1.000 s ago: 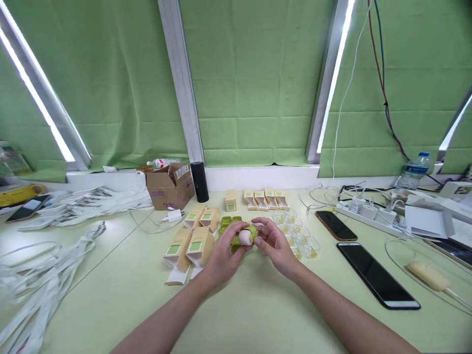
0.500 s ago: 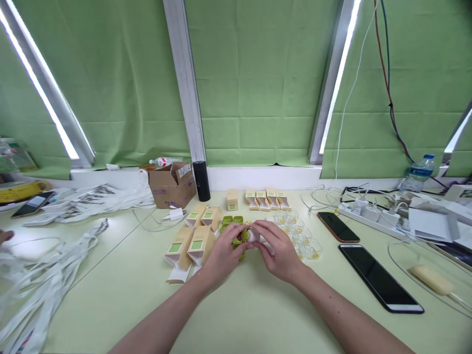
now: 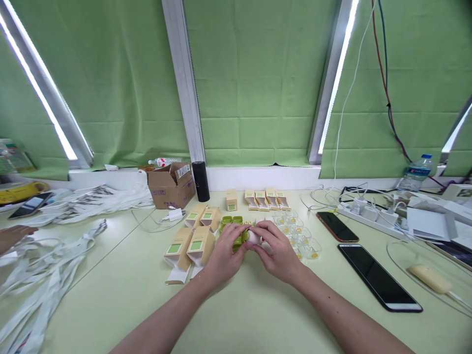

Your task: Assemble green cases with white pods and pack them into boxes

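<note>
Both hands meet over the middle of the table. My left hand (image 3: pixel 225 251) is closed, its fingertips pinching a small olive-green piece (image 3: pixel 245 236). Pressed against that piece is a small rounded white piece (image 3: pixel 253 238), gripped by the closed fingers of my right hand (image 3: pixel 279 251). Their exact kind is partly hidden by the fingers. Just behind my left hand sit several olive-green square cups (image 3: pixel 227 220). To the right of my right hand stand several clear plastic cups (image 3: pixel 313 249) with yellow spots. Opened cream cartons (image 3: pixel 179 248) with green labels lie left of my left hand.
More small cartons (image 3: pixel 261 200) line the back, near a brown cardboard box (image 3: pixel 171 189) and a black cylinder (image 3: pixel 200 182). Two phones (image 3: pixel 379 278) and a power strip (image 3: pixel 381 222) lie right. White straps (image 3: pixel 62 278) spread left, beside another person's hand (image 3: pixel 16 237).
My hands stay nearly in place, and the white piece between them shows a little more. At the left edge, the other person's hand has come further into view over the straps.
</note>
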The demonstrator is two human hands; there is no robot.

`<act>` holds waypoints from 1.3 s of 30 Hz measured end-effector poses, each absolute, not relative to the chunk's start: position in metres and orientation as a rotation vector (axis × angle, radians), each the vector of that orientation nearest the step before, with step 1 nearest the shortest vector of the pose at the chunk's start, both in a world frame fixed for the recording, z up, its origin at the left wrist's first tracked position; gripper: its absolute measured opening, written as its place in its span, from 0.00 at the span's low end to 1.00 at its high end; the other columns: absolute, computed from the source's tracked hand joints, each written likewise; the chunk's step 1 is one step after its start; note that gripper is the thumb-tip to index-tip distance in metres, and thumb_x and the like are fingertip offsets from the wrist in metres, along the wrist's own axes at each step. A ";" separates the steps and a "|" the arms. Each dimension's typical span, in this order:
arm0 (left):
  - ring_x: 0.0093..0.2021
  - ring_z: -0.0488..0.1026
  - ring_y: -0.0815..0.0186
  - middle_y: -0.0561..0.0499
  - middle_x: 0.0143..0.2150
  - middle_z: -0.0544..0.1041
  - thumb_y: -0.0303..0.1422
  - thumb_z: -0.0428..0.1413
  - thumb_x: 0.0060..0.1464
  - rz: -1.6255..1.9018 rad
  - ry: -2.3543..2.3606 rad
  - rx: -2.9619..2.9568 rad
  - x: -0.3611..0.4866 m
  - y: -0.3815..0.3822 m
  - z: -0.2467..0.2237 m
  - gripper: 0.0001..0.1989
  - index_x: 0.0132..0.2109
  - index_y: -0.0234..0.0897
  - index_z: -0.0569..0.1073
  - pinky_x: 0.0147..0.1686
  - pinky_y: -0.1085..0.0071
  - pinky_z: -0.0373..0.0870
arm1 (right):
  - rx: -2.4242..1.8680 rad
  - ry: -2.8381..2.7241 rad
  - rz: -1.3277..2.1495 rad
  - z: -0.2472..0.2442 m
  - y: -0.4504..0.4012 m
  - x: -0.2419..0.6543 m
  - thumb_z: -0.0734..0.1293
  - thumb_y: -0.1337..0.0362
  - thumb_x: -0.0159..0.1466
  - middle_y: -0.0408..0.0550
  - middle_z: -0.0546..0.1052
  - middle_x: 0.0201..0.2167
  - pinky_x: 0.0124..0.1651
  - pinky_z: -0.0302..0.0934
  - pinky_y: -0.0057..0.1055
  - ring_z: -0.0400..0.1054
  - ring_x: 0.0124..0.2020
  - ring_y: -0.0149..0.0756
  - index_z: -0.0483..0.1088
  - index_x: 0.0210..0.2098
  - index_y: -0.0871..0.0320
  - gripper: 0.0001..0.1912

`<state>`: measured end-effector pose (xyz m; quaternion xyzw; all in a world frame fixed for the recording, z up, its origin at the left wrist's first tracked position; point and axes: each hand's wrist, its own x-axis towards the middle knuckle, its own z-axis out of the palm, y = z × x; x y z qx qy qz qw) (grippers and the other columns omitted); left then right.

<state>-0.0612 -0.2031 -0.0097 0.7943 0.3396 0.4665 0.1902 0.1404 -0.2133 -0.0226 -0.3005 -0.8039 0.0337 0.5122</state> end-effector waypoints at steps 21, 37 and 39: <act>0.46 0.75 0.52 0.41 0.46 0.82 0.34 0.54 0.68 1.396 1.009 2.359 -0.057 -0.208 -0.013 0.17 0.60 0.41 0.78 0.51 0.53 0.72 | -0.841 -2.024 -0.172 -0.030 -0.211 0.135 0.61 0.67 0.75 0.60 0.75 0.55 0.47 0.77 0.47 0.76 0.52 0.51 0.62 0.67 0.53 0.22; 0.40 0.73 0.56 0.42 0.42 0.81 0.24 0.47 0.69 1.525 1.189 2.832 -0.051 -0.204 -0.018 0.15 0.56 0.30 0.75 0.42 0.59 0.75 | -0.935 -1.958 -0.260 -0.036 -0.213 0.114 0.56 0.74 0.72 0.65 0.71 0.57 0.45 0.76 0.44 0.73 0.54 0.51 0.58 0.65 0.59 0.23; 0.39 0.73 0.57 0.43 0.41 0.81 0.24 0.47 0.70 1.536 1.179 2.823 -0.052 -0.203 -0.016 0.14 0.54 0.31 0.75 0.41 0.60 0.74 | -0.941 -1.943 -0.222 -0.035 -0.215 0.114 0.56 0.72 0.74 0.64 0.70 0.57 0.44 0.76 0.44 0.74 0.53 0.51 0.58 0.64 0.59 0.20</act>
